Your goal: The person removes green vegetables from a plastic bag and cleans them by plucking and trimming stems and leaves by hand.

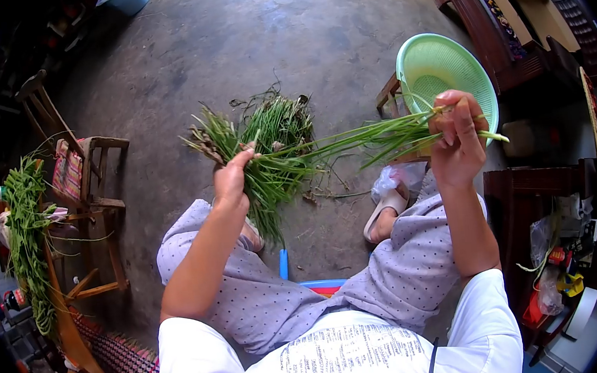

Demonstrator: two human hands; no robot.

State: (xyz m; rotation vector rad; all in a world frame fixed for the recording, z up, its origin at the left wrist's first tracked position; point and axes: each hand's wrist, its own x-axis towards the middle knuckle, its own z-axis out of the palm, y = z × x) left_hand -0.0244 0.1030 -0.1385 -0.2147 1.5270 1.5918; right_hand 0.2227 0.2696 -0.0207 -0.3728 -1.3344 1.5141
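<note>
My left hand (232,182) is closed round a bunch of chives (268,189), long thin green leaves with brownish ends sticking out to the left. Several chive stalks (362,137) stretch across from that bunch to my right hand (457,135). The right fingers are closed on these stalks, and a pale stalk end pokes out to the right. On the floor just beyond my left hand lies a pile of similar greens (288,115), partly hidden by the bunch. Behind my right hand stands a light green plastic colander (418,49).
A wooden stool (388,91) is beside the colander. At the left are a small wooden chair (97,142) and more long greens (30,248) draped over a wooden edge. A plastic bag (394,176) lies near my foot. Dark wooden furniture (510,69) lines the right.
</note>
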